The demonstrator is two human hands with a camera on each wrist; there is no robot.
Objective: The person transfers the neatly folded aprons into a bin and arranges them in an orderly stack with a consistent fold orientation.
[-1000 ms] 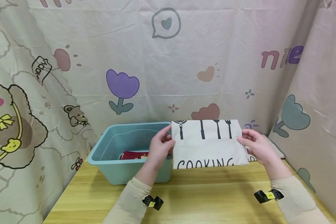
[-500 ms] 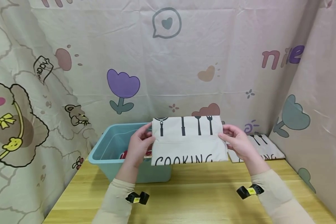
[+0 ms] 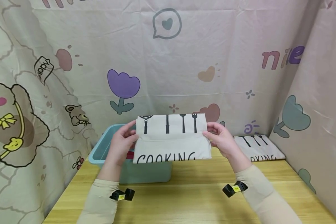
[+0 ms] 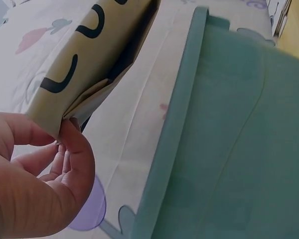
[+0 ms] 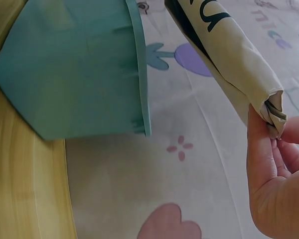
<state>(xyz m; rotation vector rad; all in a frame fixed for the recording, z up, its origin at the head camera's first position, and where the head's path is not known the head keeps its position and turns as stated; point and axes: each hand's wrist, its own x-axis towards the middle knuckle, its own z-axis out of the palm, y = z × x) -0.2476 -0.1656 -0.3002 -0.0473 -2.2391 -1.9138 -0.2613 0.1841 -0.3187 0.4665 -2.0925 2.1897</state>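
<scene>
A folded white cloth (image 3: 172, 146), printed with dark kitchen utensils and the word COOKING, is held up between my two hands. My left hand (image 3: 121, 143) pinches its left edge, thumb in front. On the opposite edge, my right hand (image 3: 221, 140) has the same kind of pinch. The left wrist view shows thumb and fingers together on a corner of the cloth (image 4: 89, 45). Folded layers of the cloth (image 5: 239, 64) appear at the fingertips in the right wrist view. Behind the left part of the cloth stands a teal plastic bin (image 3: 145, 172), partly covered by it.
Inside the bin a bit of dark red fabric (image 3: 130, 155) shows. A second folded white cloth (image 3: 257, 147) with similar print lies at the table's back right. The wooden table (image 3: 190, 199) is backed by a patterned curtain (image 3: 168, 62) that also hangs along both sides.
Both hands have carried the folded cloth leftward and slightly up, so it now overlaps the bin. The second folded cloth at the right has come more into view.
</scene>
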